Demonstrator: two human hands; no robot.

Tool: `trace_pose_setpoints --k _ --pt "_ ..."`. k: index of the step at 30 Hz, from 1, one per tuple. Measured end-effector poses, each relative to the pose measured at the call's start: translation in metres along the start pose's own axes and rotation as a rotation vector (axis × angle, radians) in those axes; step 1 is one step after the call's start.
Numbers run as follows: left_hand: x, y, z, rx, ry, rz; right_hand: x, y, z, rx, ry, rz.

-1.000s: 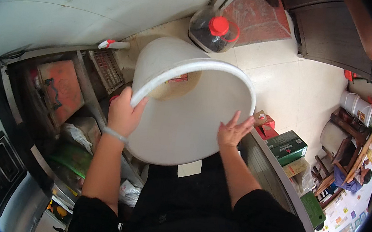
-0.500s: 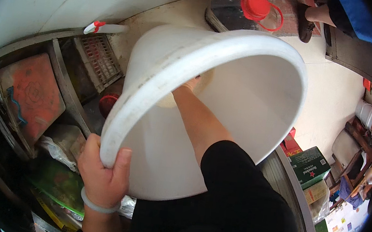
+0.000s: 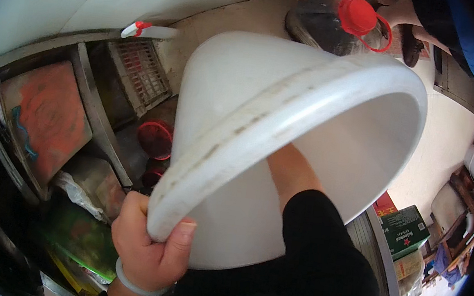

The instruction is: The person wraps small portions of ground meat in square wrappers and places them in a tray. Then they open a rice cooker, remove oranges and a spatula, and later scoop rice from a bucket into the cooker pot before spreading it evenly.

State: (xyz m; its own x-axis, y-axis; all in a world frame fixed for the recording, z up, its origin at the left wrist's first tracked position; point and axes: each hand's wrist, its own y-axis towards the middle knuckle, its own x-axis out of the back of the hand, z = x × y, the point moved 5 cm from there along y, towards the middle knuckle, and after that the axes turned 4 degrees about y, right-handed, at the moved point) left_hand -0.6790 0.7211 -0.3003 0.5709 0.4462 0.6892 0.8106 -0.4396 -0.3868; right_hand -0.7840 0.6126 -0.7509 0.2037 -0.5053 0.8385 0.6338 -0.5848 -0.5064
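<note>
A big white plastic tub (image 3: pixel 245 79) is tipped toward me, its thick, scuffed rim slanting across the middle of the view. My left hand (image 3: pixel 150 243) grips the rim at its lower left, thumb on the inner side and fingers outside. My right arm reaches deep into the tub, with only the forearm (image 3: pixel 294 175) showing. The rim hides my right hand and whatever lies at the tub's bottom, so its fingers cannot be seen.
Left stands a metal rack (image 3: pixel 97 114) holding an orange-red lid (image 3: pixel 50 121), a plastic crate (image 3: pixel 140 70) and a red basket (image 3: pixel 155 138). Beyond the tub is a red-capped jug (image 3: pixel 321 20), near another person's hand (image 3: pixel 401 13). A green carton (image 3: pixel 406 231) sits right.
The tub has tilted further, its rim swinging up and right, and now hides my right hand, which was partly visible inside. Another person's hand has come near the jug's cap.
</note>
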Motion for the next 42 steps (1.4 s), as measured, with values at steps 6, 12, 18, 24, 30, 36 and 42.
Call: trace_pose_setpoints --k 6,12,18,24,30,36,42 --pt "-0.003 0.001 -0.009 -0.002 0.007 -0.011 0.006 -0.047 0.043 -0.29 0.591 0.43" --pt "-0.003 0.004 -0.015 -0.106 0.148 0.004 0.041 -0.069 0.07 -0.048 1.271 0.719" --pt "0.006 0.032 -0.002 -0.12 0.172 -0.048 0.144 -0.119 0.033 -0.091 1.631 0.745" --pt "0.009 0.057 0.001 -0.052 0.292 -0.007 0.257 -0.164 0.019 -0.008 1.609 0.595" --pt "0.023 0.081 0.012 -0.037 0.299 -0.049 0.333 -0.218 0.029 -0.036 1.745 0.576" --pt "0.025 0.096 0.027 0.014 0.321 -0.036 0.4 -0.262 0.05 -0.078 1.964 0.591" --pt "0.024 0.094 0.026 0.002 0.306 -0.028 0.506 -0.299 0.028 0.007 2.17 0.483"
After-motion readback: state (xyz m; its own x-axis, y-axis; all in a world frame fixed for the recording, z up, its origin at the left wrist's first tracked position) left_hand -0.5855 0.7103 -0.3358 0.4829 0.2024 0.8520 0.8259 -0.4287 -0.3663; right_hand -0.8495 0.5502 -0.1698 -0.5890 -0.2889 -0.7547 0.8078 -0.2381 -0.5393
